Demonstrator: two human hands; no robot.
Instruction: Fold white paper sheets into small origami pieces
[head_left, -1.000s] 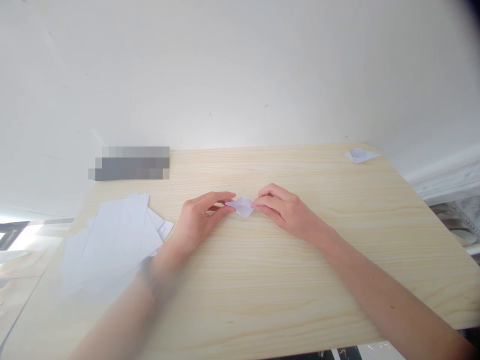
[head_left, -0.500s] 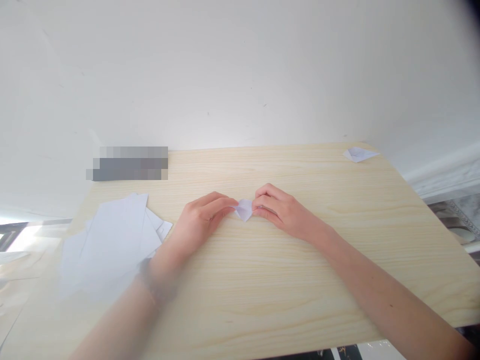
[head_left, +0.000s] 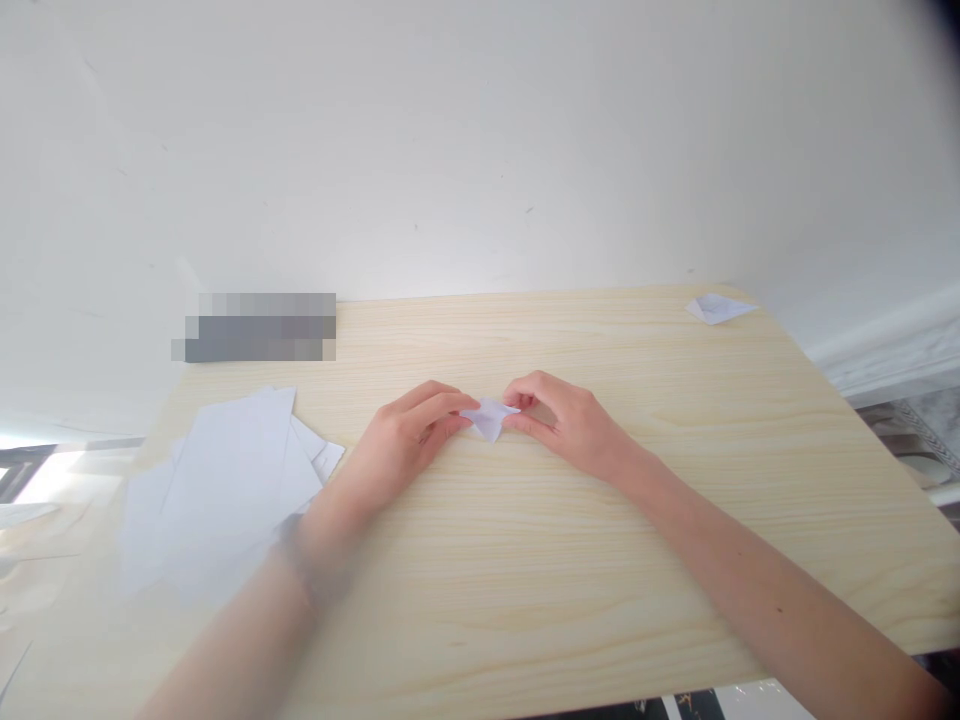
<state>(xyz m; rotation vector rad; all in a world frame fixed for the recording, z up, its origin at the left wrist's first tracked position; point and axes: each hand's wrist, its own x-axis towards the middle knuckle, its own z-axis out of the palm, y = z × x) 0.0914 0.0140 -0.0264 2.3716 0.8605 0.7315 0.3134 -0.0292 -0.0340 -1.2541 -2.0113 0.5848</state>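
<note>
Where they meet, folded paper (head_left: 489, 417) between left hand (head_left: 405, 437) and right hand (head_left: 571, 425), both pinching its ends.

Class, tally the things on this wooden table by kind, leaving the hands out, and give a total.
Folded paper pieces: 2 (pinched piece between left hand and right hand; corner piece)
Pile of flat white sheets: 1
Blurred grey object: 1
Total: 4
</note>
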